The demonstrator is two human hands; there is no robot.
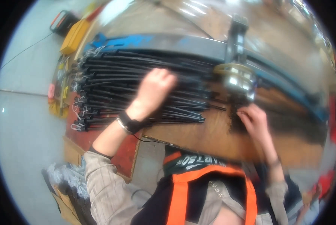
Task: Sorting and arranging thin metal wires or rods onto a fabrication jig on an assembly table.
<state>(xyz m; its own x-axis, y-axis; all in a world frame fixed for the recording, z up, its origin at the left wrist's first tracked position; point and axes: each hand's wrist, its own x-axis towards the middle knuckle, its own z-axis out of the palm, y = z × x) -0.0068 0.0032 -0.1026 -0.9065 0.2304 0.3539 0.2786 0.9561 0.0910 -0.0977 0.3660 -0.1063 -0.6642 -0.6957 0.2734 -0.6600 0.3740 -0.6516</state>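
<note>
A wide pile of thin black rods (115, 80), with pale loops of cord at their left ends, lies across the bench. Over the middle of this pile is my left hand (156, 90), its fingers curled closed and slightly blurred; what they hold, if anything, is hidden. A dark wristband with a bracelet sits on that wrist. My right hand (253, 119) is beside the lower end of a metal machine head (238, 80), thumb and fingers pinched together. Whatever may be between those fingertips is too small and blurred to make out.
Behind the rods runs a blue and grey metal beam (175, 44). The wooden benchtop (198, 133) meets a red board (125, 157) at the left. A yellow box (75, 36) and a black case (64, 22) stand at the far left. Crumpled plastic (68, 176) lies lower left.
</note>
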